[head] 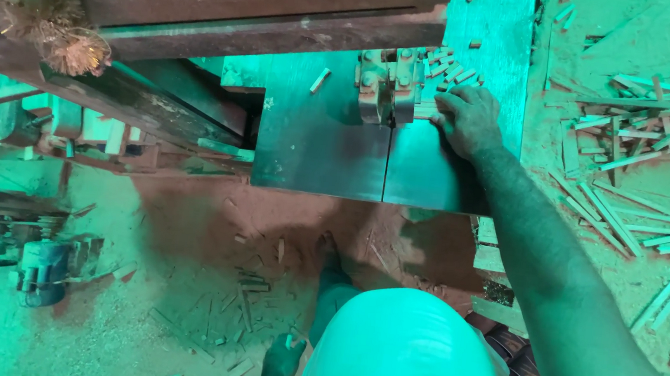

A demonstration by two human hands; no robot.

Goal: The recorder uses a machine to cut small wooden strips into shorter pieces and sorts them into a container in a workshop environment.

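- While the right arm stretches forward across the view, the right hand (467, 119) lies palm-down on the saw table (323, 141), fingers together and curled over a small wooden piece (426, 110), pressing it flat rather than gripping around it.
- That wooden piece sits just beside the metal blade guide (387, 86), touching or nearly touching it; the hand hides its far end.
- From the guide, a thin dark slot runs down the table toward the person.
- Short wood offcuts (451, 68) lie scattered on the table just beyond the fingers, and one more small block (320, 80) rests to the left of the guide.
- The left hand (282, 361) hangs low beside the person's body, near the floor; whether it is open or closed cannot be told.
- Beyond the table to the right, a heap of thin wooden strips (647, 138) lies on sawdust.
- Below the table, the sawdust-covered floor (176, 279) carries more scraps.
- At the far left, a small motor (41, 261) sits on the floor.
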